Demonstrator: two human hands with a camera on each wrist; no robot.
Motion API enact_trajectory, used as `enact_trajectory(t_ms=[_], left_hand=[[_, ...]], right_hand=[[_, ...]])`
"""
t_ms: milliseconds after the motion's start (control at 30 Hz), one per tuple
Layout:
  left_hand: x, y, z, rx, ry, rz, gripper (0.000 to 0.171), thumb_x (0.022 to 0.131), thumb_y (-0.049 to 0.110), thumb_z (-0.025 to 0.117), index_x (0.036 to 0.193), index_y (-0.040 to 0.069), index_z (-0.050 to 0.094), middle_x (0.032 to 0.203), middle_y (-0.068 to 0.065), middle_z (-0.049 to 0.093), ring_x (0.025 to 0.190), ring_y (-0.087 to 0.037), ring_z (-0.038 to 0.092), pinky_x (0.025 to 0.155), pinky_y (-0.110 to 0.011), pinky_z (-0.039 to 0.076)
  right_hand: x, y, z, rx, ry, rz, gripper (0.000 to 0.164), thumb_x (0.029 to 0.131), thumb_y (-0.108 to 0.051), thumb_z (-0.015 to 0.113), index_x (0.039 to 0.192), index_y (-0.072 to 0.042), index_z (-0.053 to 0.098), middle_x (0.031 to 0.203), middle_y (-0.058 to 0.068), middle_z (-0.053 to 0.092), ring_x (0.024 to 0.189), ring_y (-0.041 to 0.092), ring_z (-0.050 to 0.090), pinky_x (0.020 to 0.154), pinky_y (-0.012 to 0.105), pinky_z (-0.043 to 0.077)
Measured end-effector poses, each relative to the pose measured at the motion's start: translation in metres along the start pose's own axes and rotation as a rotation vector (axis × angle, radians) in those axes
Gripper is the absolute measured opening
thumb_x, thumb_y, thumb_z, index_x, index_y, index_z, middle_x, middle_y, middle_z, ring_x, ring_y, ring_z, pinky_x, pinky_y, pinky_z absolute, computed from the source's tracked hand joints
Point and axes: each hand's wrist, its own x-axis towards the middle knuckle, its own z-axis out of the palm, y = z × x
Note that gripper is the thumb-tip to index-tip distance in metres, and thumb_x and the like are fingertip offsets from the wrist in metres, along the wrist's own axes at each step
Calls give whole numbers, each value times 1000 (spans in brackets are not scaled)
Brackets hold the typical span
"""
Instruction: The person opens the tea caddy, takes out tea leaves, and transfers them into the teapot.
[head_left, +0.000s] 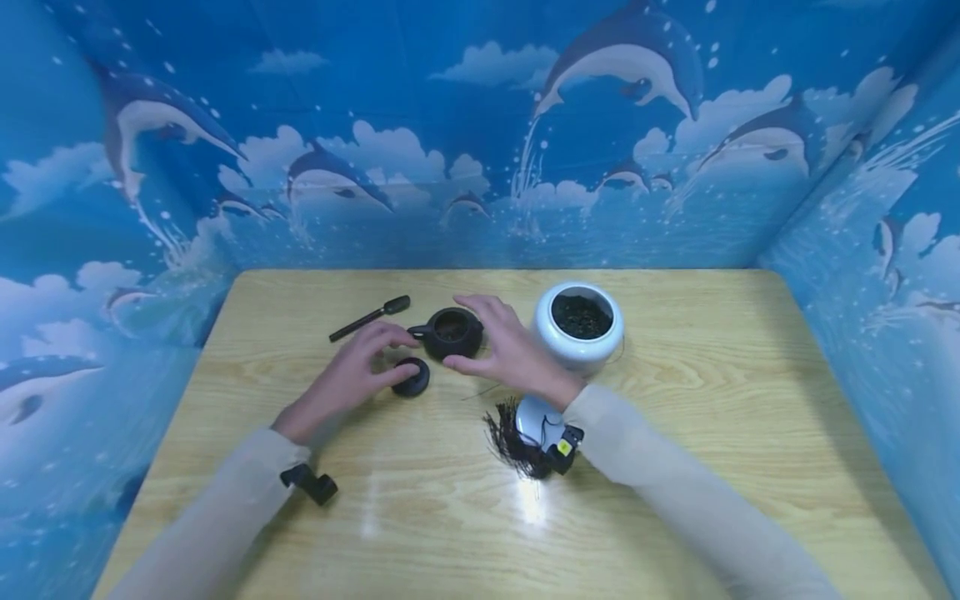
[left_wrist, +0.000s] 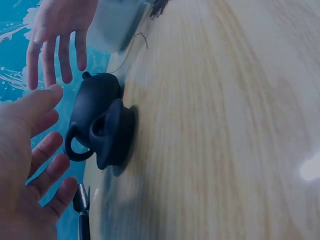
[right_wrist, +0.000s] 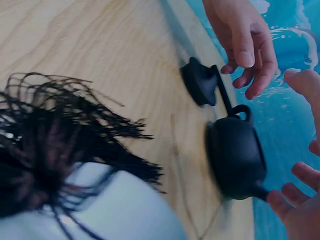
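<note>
A small dark teapot point(head_left: 452, 335), uncovered, stands on the table with its handle to the left. Its round dark lid point(head_left: 411, 377) lies on the tabletop in front of it. My left hand point(head_left: 358, 371) is held over the lid and beside the handle, fingers loosely bent with nothing between them. On the spout side, my right hand point(head_left: 506, 343) arches with thumb and fingers spread. In the right wrist view its fingertips point(right_wrist: 280, 205) come close to the spout; I cannot tell if they touch. The left wrist view shows the teapot point(left_wrist: 95, 102) behind the lid point(left_wrist: 121, 135).
A white jar point(head_left: 577, 354) of dark loose leaves stands right of the teapot. Its pale lid point(head_left: 534, 421) with a black tassel point(head_left: 510, 437) lies under my right wrist. A dark scoop point(head_left: 371, 317) rests at the back left. Dolphin-printed cloth point(head_left: 480, 133) surrounds the table.
</note>
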Motion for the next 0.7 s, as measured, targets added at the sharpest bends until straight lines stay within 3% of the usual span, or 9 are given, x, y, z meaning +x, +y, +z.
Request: enact_trajectory(t_ms=[167,367,533,700], left_hand=[[-4,-4,3,-11,-17,-6,42,89,45,76,123,20,69,127,7,58,115,-18,55,94,-45,50],[-7,-6,6,39,-33,-23,37,89,46,77,119,26,71,129,5,59,122,-20,52,95,-48,49],[-10,-11,9,70,-47,-34,32,89,44,77,116,28,72,130,3,59,125,-22,50,106,-53,40],[-11,-15,11,80,-43,-31,26,91,36,77,115,28,72,129,4,60,126,-21,50,109,-51,39]], right_hand=[[0,7,8,5,12,-8,90,88,-56,74,159,-25,29,158,2,32,144,25,30,114,52,34],[0,15,11,-27,86,-14,86,88,-53,76,156,-20,35,155,5,37,141,25,34,114,50,34],[0,19,14,-25,101,28,86,89,-51,76,157,-19,34,156,6,35,142,26,33,115,51,32],[1,25,20,39,87,83,90,88,-45,79,158,-17,31,157,8,35,142,27,35,115,50,34]])
